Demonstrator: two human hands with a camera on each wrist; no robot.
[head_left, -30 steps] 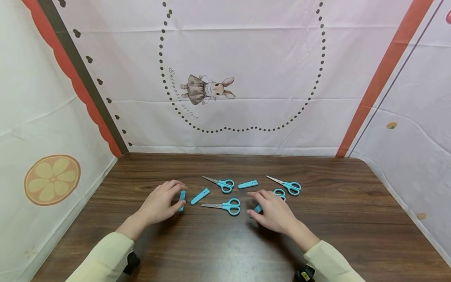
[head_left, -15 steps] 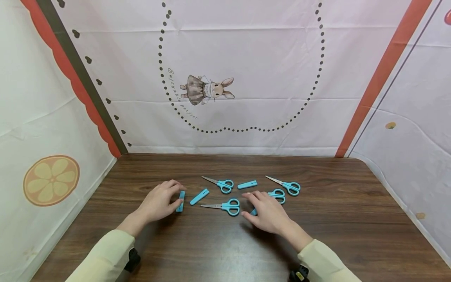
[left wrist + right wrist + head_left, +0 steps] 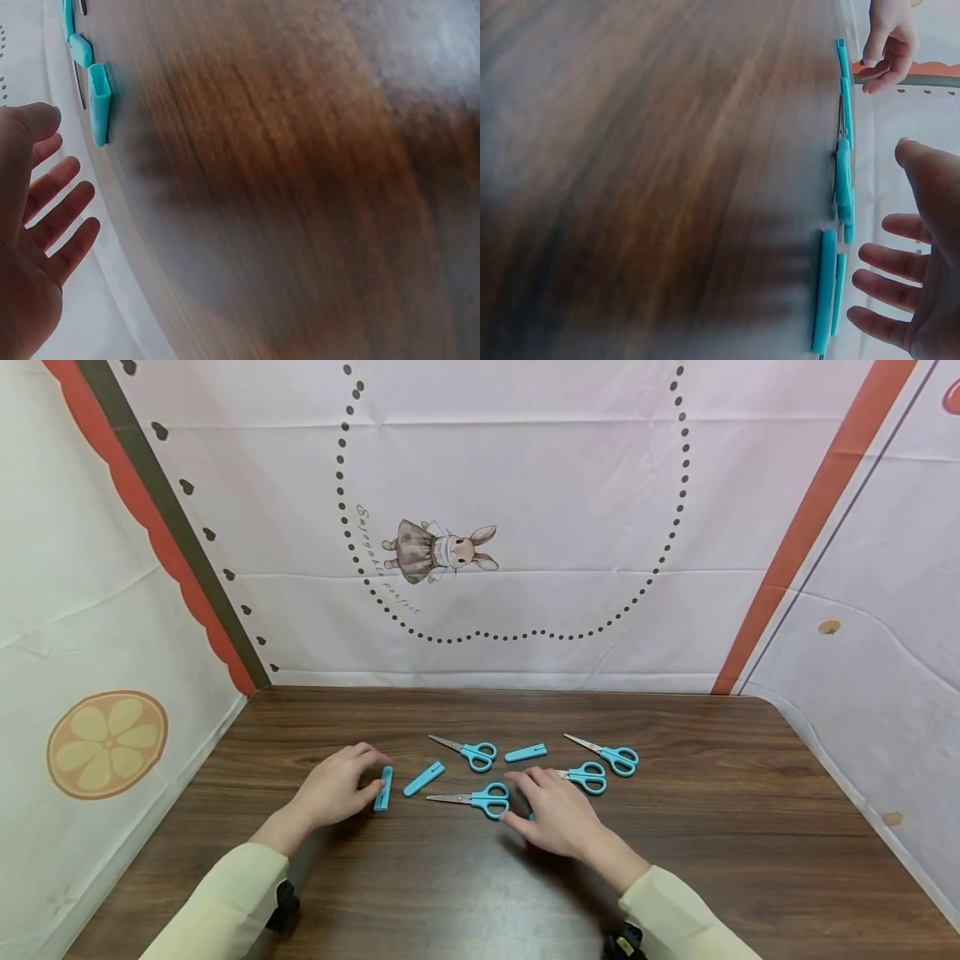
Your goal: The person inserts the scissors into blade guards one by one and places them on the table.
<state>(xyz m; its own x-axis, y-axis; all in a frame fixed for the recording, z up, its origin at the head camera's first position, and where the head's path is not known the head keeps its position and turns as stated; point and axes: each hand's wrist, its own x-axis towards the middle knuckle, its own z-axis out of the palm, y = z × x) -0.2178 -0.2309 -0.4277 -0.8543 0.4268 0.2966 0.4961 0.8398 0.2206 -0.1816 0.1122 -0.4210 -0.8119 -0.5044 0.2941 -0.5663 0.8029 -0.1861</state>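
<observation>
My left hand, fingers apart and holding nothing, hovers beside a turquoise scissors blade cover, also seen in the left wrist view as a hollow cover. A second blade cover lies slanted to its right. My right hand is spread and empty close over the table, hiding most of another cover. Its fingertips overlap the handles of the front turquoise-handled scissors, whose blades point left. Behind that hand lie scissors with their blades mostly hidden.
Farther back on the brown wooden table lie scissors at left, a blade cover in the middle and more scissors at right. A white printed cloth hangs behind and at both sides.
My right hand has moved left toward the front scissors, uncovering more of the scissors behind it. The left hand has drifted slightly left from the nearest blade cover. The scissors and covers stay put.
</observation>
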